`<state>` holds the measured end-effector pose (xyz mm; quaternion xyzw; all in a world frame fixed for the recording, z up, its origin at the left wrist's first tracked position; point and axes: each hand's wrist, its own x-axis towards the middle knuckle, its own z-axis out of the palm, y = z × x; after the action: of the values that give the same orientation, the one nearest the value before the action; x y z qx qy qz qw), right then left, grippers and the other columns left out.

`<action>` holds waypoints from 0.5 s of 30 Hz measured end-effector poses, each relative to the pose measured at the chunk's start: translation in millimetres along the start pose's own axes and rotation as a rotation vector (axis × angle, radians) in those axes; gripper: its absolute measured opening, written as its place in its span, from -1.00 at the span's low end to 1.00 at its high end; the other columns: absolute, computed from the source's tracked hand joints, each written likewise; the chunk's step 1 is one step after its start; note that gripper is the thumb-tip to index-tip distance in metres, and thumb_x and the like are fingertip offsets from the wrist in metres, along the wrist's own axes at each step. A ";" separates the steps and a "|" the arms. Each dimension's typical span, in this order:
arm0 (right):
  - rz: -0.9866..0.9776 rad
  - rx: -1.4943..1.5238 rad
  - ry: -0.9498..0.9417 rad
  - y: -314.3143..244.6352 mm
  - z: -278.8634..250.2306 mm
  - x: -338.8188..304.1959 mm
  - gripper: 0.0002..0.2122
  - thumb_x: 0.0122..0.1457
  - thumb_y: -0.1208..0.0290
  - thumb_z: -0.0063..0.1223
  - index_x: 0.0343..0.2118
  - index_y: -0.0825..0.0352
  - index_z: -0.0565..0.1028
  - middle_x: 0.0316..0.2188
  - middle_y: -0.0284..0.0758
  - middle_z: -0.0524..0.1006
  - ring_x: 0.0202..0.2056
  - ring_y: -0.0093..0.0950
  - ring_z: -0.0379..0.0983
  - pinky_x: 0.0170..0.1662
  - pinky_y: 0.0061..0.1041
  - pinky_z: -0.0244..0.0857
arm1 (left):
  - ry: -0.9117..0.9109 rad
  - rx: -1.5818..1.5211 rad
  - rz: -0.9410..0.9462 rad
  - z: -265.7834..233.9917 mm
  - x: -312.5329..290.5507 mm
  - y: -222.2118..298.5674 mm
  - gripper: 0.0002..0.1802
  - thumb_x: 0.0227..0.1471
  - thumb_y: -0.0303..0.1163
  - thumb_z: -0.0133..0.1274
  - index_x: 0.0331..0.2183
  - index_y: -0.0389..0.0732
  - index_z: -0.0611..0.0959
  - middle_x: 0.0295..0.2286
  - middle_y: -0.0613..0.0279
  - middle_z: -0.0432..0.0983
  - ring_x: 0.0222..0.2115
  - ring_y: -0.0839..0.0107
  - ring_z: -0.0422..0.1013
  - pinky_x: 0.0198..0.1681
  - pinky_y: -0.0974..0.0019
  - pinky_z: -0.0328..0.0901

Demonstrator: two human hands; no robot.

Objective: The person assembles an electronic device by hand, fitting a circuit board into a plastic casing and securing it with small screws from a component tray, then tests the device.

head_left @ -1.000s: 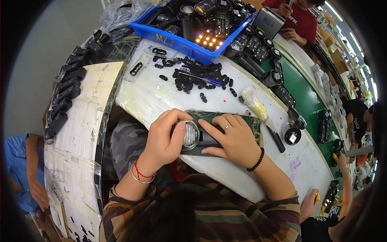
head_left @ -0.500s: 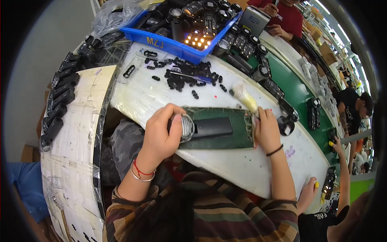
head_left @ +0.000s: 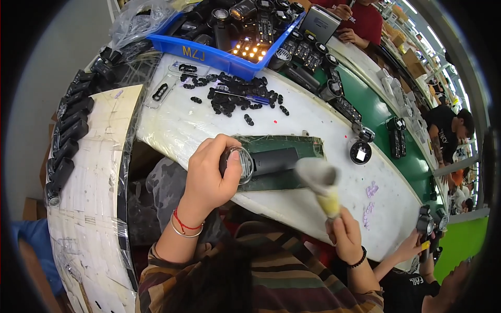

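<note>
My left hand (head_left: 209, 175) is closed around the round, clear-lensed head of a black flashlight (head_left: 275, 161). Its flat body lies over a dark green pad (head_left: 311, 147) on the white table, pointing right. Closed on the lower end of a yellowish handle, my right hand (head_left: 347, 237) holds a mallet (head_left: 319, 176). The mallet's pale, rounded head is smeared by motion and appears just off the flashlight's far end. Whether it touches the flashlight I cannot tell.
Small black plastic parts (head_left: 225, 101) and a blue-handled screwdriver (head_left: 255, 98) lie beyond the pad. A blue bin (head_left: 209, 55) holds more flashlights, some lit. Black lamps stand along the green belt (head_left: 376, 109). At right, a co-worker's hand (head_left: 409, 248) holds a lamp.
My right hand has come nearer to me, bringing the mallet from the pad's far right corner to beside the flashlight. My left hand keeps its hold; the flashlight's body has tilted slightly.
</note>
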<state>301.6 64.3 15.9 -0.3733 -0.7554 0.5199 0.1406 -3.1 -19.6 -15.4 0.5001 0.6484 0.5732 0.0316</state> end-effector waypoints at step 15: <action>-0.096 -0.292 -0.150 -25.4 -16.3 54.0 -0.73 0.33 0.39 -0.27 0.03 0.34 0.33 -0.66 -0.29 0.38 -0.63 -0.45 0.34 -0.47 -0.46 0.24 | 0.026 0.015 0.035 0.1 -1.0 0.4 -0.89 -0.06 -0.47 0.03 -0.42 -0.30 0.53 -0.55 0.06 0.47 -0.50 0.11 0.38 -0.39 0.19 0.31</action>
<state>264.0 109.2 35.9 -0.3132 -0.8483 0.4238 0.0528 -2.3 -20.3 -15.6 0.5041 0.6441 0.5753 0.0094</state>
